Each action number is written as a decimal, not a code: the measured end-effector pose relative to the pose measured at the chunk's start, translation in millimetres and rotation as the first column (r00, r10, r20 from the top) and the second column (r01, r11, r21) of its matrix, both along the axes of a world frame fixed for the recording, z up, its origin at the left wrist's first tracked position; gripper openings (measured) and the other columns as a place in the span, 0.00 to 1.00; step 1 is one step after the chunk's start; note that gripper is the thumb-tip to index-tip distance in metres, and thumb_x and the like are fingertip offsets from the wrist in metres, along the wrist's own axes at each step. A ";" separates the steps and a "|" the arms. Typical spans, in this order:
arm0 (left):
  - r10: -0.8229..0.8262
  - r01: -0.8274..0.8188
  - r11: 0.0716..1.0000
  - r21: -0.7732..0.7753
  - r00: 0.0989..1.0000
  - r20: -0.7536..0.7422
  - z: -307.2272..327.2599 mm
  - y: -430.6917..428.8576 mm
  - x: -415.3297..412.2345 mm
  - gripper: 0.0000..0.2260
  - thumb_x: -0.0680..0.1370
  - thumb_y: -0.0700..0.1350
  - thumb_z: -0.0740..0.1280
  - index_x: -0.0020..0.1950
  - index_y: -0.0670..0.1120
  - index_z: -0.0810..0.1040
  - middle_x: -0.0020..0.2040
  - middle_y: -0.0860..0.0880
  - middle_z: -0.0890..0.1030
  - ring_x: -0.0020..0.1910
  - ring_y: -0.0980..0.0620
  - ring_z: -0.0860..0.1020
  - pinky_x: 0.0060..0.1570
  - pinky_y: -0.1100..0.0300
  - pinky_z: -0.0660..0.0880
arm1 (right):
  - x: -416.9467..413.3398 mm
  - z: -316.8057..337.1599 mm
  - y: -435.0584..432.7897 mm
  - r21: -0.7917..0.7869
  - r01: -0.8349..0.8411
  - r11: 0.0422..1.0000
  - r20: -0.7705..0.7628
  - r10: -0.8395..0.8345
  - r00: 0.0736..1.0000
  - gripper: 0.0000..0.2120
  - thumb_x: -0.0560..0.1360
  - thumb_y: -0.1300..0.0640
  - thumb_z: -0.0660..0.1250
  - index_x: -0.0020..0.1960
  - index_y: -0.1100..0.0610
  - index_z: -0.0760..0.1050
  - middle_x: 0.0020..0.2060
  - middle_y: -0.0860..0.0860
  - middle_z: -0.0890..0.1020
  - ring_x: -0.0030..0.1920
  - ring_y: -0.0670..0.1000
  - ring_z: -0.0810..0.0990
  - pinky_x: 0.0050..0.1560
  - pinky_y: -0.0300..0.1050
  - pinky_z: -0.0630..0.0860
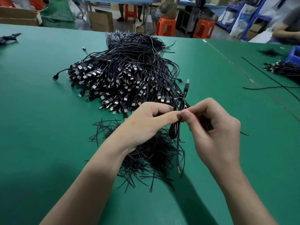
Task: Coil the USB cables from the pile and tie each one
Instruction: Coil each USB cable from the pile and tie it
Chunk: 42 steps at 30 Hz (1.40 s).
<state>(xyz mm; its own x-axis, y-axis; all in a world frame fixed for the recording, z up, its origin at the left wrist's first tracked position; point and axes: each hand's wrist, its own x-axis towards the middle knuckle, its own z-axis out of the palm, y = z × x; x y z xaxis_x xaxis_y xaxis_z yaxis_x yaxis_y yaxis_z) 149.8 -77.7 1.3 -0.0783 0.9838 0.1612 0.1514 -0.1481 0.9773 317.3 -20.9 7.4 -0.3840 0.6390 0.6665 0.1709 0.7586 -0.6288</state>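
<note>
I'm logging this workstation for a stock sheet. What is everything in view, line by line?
table: one, green, under everything.
cable pile: one, black with silver plugs, table's middle.
ties: one heap, black, under the hands.
coiled cable: one, black, held above the ties, plug up.
second cable pile: one, black, table's far right.
bin: one, blue, right edge.
stools: at least three, orange, behind the table.
cardboard boxes: several, brown, floor behind the table.
left hand: one, pinching the coiled cable's middle.
right hand: one, pinching it from the other side.
</note>
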 end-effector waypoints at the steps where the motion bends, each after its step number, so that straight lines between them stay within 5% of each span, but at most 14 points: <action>1: 0.023 -0.023 1.000 0.019 1.000 -0.013 -0.5 0.4 0.2 0.14 0.81 0.51 0.69 0.35 0.50 0.82 0.33 0.58 0.69 0.34 0.59 0.65 0.37 0.63 0.63 | -2.7 -1.0 -1.7 -0.065 -0.001 0.998 -0.040 -0.002 0.999 0.09 0.79 0.57 0.71 0.42 0.48 0.75 0.33 0.46 0.80 0.31 0.46 0.75 0.34 0.34 0.67; 4: 0.184 -0.169 0.974 0.152 0.979 -0.086 -4.8 3.1 4.9 0.10 0.79 0.49 0.71 0.40 0.48 0.82 0.35 0.57 0.71 0.35 0.59 0.67 0.37 0.65 0.65 | -11.0 -1.6 -5.6 -0.369 -0.086 0.925 -0.247 -0.009 0.969 0.12 0.80 0.58 0.69 0.39 0.50 0.72 0.28 0.47 0.74 0.29 0.48 0.68 0.31 0.42 0.65; 7: 0.456 -0.307 0.845 0.437 0.841 -0.292 -8.9 5.3 11.4 0.04 0.78 0.48 0.75 0.48 0.48 0.86 0.37 0.52 0.74 0.38 0.55 0.72 0.41 0.61 0.70 | -16.9 0.2 -4.1 -0.657 -0.282 0.699 -0.463 -0.078 0.883 0.12 0.81 0.60 0.68 0.39 0.54 0.71 0.27 0.47 0.70 0.28 0.45 0.63 0.30 0.37 0.61; 9: 0.559 -0.305 0.764 0.568 0.752 -0.349 -13.3 5.0 15.3 0.06 0.78 0.46 0.75 0.54 0.47 0.87 0.35 0.51 0.78 0.36 0.52 0.75 0.40 0.54 0.75 | -19.7 0.1 -2.5 -0.745 -0.358 0.563 -0.510 -0.134 0.850 0.12 0.80 0.60 0.67 0.39 0.53 0.72 0.27 0.47 0.70 0.26 0.44 0.63 0.30 0.36 0.62; 11: 0.528 -0.310 0.778 0.547 0.794 -0.301 -17.1 4.3 17.6 0.09 0.79 0.43 0.73 0.59 0.48 0.87 0.39 0.53 0.84 0.36 0.55 0.81 0.39 0.53 0.79 | -21.6 0.5 -2.1 -0.773 -0.374 0.512 -0.513 -0.158 0.844 0.12 0.81 0.61 0.66 0.39 0.53 0.72 0.26 0.47 0.70 0.24 0.43 0.64 0.30 0.35 0.64; 14: 0.332 -0.259 0.893 0.368 0.932 -0.148 -15.5 3.2 16.0 0.10 0.83 0.40 0.66 0.61 0.46 0.85 0.47 0.53 0.87 0.44 0.58 0.85 0.45 0.59 0.82 | -21.7 2.8 -2.4 -0.756 -0.354 0.551 -0.509 -0.154 0.847 0.13 0.82 0.62 0.65 0.39 0.53 0.71 0.26 0.46 0.70 0.25 0.43 0.64 0.29 0.36 0.61; 18: 0.274 -0.265 0.937 0.229 0.962 -0.007 -9.7 6.3 10.1 0.09 0.83 0.47 0.68 0.52 0.49 0.88 0.43 0.53 0.87 0.43 0.56 0.84 0.40 0.60 0.79 | -20.8 0.8 -5.7 -0.736 -0.259 0.625 -0.419 -0.121 0.900 0.12 0.81 0.58 0.68 0.39 0.54 0.71 0.26 0.46 0.70 0.26 0.43 0.63 0.27 0.36 0.61; 20: 0.260 -0.251 0.941 0.228 0.965 -0.009 -9.2 5.8 8.7 0.03 0.78 0.43 0.76 0.50 0.49 0.86 0.43 0.54 0.86 0.43 0.58 0.84 0.39 0.62 0.78 | -21.5 -0.8 -7.1 -0.742 -0.256 0.620 -0.412 -0.120 0.903 0.12 0.81 0.59 0.68 0.40 0.55 0.71 0.26 0.47 0.70 0.26 0.43 0.63 0.28 0.35 0.62; 25: 0.401 -0.310 0.862 0.401 0.901 -0.167 -9.6 4.1 10.0 0.24 0.73 0.40 0.79 0.67 0.53 0.77 0.47 0.60 0.85 0.53 0.59 0.83 0.47 0.69 0.76 | -23.0 -1.7 -5.8 -0.798 -0.330 0.504 -0.447 -0.130 0.885 0.13 0.81 0.59 0.68 0.39 0.53 0.70 0.27 0.47 0.69 0.25 0.44 0.60 0.28 0.35 0.61; 28: 0.471 -0.263 0.805 0.531 0.828 -0.304 -10.5 5.8 9.6 0.17 0.75 0.40 0.78 0.64 0.48 0.84 0.50 0.59 0.84 0.54 0.57 0.81 0.55 0.63 0.76 | -24.1 0.4 -4.6 -0.834 -0.375 0.403 -0.470 -0.166 0.867 0.13 0.81 0.60 0.67 0.39 0.53 0.70 0.26 0.46 0.70 0.23 0.43 0.62 0.26 0.33 0.63; 31: 0.518 -0.227 0.764 0.604 0.774 -0.365 -12.0 6.3 4.4 0.11 0.77 0.42 0.76 0.59 0.50 0.87 0.47 0.53 0.80 0.48 0.54 0.77 0.50 0.62 0.72 | -25.5 2.6 -4.8 -0.829 -0.427 0.361 -0.513 -0.190 0.837 0.14 0.81 0.66 0.62 0.39 0.54 0.70 0.25 0.47 0.70 0.22 0.43 0.62 0.25 0.34 0.62; 34: 0.446 -0.207 0.811 0.548 0.824 -0.350 -11.0 2.8 0.8 0.12 0.79 0.44 0.75 0.61 0.51 0.86 0.46 0.55 0.84 0.42 0.56 0.80 0.41 0.60 0.76 | -27.2 3.6 -8.0 -0.819 -0.430 0.380 -0.523 -0.189 0.831 0.14 0.81 0.66 0.62 0.39 0.55 0.71 0.26 0.47 0.71 0.22 0.43 0.63 0.25 0.33 0.63; 38: 0.258 -0.111 0.881 0.459 0.927 -0.272 -8.2 -2.6 -5.9 0.12 0.82 0.43 0.67 0.63 0.47 0.85 0.50 0.62 0.85 0.47 0.62 0.84 0.49 0.68 0.77 | -26.7 6.4 -9.4 -0.823 -0.393 0.411 -0.500 -0.194 0.844 0.12 0.81 0.64 0.64 0.39 0.54 0.72 0.25 0.46 0.71 0.23 0.43 0.64 0.27 0.34 0.64; 42: 0.255 -0.224 0.915 0.335 0.966 -0.051 -8.5 1.8 0.1 0.07 0.79 0.49 0.71 0.52 0.52 0.88 0.43 0.57 0.87 0.40 0.59 0.83 0.43 0.65 0.77 | -26.4 11.1 -10.5 -0.816 -0.373 0.441 -0.482 -0.163 0.861 0.13 0.80 0.57 0.68 0.38 0.52 0.70 0.25 0.46 0.70 0.24 0.43 0.62 0.26 0.33 0.64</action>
